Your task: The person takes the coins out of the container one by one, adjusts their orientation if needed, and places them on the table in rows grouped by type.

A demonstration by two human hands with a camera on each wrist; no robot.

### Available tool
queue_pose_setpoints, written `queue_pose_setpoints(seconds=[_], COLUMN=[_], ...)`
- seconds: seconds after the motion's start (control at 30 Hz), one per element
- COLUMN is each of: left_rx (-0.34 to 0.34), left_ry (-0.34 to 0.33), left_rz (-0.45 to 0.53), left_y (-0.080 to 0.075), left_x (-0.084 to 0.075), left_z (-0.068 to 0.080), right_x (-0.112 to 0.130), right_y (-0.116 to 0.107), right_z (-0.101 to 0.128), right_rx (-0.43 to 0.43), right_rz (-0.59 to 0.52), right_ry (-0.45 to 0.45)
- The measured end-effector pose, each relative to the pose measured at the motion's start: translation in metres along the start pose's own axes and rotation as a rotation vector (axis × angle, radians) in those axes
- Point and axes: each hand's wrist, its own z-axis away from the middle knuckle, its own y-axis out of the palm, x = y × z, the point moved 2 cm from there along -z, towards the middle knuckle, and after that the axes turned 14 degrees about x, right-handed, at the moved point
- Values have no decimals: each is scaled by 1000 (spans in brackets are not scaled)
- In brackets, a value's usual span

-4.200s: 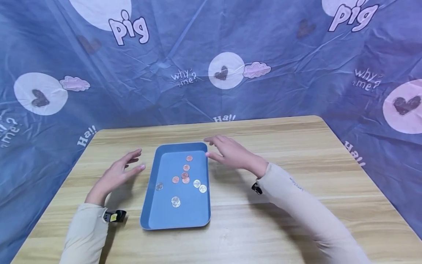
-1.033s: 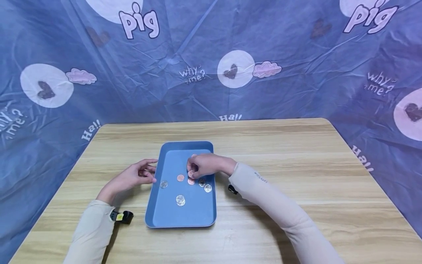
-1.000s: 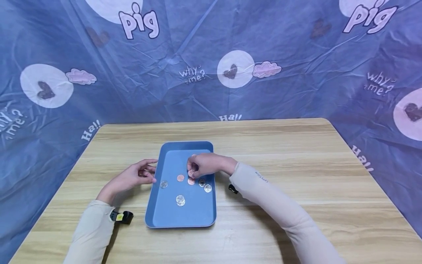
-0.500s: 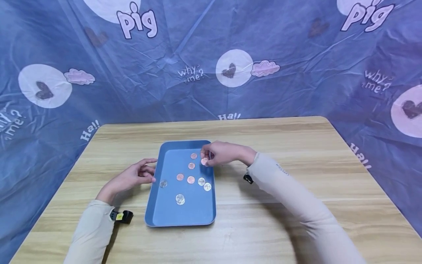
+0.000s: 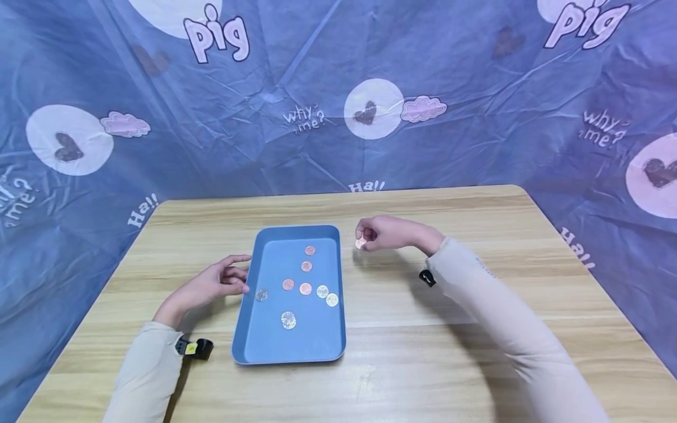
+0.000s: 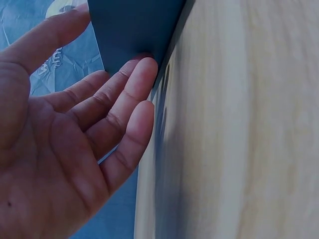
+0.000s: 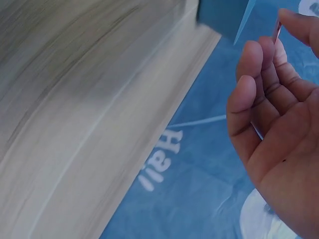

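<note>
A blue tray (image 5: 264, 346) lies on the table with several copper coins (image 5: 305, 289) and several silver coins (image 5: 288, 320) spread over its floor. Two silver ones touch near the right wall. My right hand (image 5: 391, 233) is in the air to the right of the tray's far corner, pinching a copper coin (image 5: 361, 242) between thumb and fingers. The right wrist view shows that coin (image 7: 277, 31) edge-on. At the tray's left side is my left hand (image 5: 208, 286), its relaxed fingers (image 6: 139, 79) against the outer wall and its thumb near the rim.
The wooden table (image 5: 449, 364) extends on all sides of the tray. Behind its far edge hangs a blue printed cloth (image 5: 296, 158). Each wrist carries a small black camera, the left one (image 5: 195, 348) beside the sleeve cuff.
My right hand has picked one copper coin off another in the tray's middle and carried it over the right rim. My left hand came to the tray's left wall earlier and stays there.
</note>
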Motion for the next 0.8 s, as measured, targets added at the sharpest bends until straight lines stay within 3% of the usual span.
queue_pose_setpoints(seconds=[0.3,0.8], left_rx=[-2,-6], left_ry=[-10,-24], left_rz=[12,-4], left_y=[0,0], left_x=[0,-1], left_z=[0,1], right_x=[-22,-49], right_y=[-1,8], right_z=[6,8], right_rx=[-33,16], right_rz=[-22,-79], right_ry=[40,140])
